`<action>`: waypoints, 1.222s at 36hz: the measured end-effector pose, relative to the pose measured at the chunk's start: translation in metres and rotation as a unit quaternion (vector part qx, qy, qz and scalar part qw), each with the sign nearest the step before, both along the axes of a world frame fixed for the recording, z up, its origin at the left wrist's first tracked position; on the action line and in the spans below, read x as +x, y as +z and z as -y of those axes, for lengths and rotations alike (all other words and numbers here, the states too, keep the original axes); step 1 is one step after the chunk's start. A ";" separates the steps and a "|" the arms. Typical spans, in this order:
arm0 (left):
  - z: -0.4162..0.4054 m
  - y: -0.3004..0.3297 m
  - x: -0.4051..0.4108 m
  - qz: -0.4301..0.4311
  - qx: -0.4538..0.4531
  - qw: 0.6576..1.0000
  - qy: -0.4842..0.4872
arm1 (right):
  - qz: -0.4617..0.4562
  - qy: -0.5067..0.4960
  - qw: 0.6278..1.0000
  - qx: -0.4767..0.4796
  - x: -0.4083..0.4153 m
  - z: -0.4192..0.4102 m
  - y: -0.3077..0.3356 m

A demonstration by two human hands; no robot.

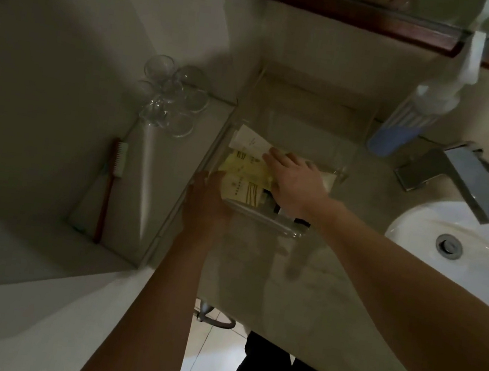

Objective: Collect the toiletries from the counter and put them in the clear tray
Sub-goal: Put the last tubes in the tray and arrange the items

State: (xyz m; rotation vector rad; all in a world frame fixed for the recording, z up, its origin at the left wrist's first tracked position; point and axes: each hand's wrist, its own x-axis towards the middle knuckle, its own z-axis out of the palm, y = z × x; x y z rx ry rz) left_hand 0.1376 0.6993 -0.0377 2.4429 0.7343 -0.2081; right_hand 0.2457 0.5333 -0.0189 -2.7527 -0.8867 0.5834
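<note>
A clear tray (pixel 290 229) stands on the counter left of the sink. Inside it lie several toiletry packets: a white one (pixel 251 140) at the far end, a pale yellow one (pixel 241 166) and a cream one with gold lines (pixel 241 189). My left hand (pixel 206 202) grips the near left corner of the tray, its thumb on the cream packet. My right hand (pixel 295 183) reaches into the tray, palm down with fingers spread over the packets. Something dark lies under that hand, mostly hidden.
A cluster of upturned drinking glasses (pixel 170 99) stands on the ledge to the left, with a red-handled toothbrush (pixel 109 185) nearer me. A pump bottle (pixel 402 122) and chrome faucet (pixel 457 180) sit to the right, by the white basin (pixel 464 244). A wood-framed mirror (pixel 370 17) hangs behind.
</note>
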 end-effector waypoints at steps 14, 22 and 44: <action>-0.006 -0.007 0.010 0.030 0.010 0.999 -0.007 | 0.022 0.030 0.999 0.006 -0.001 -0.008 -0.004; -0.005 -0.011 0.022 0.059 -0.006 0.998 -0.002 | 0.103 -0.039 0.993 0.042 -0.012 0.021 0.011; -0.014 -0.023 0.051 0.137 -0.036 0.990 -0.026 | 0.117 -0.020 0.991 -0.059 -0.007 0.045 -0.012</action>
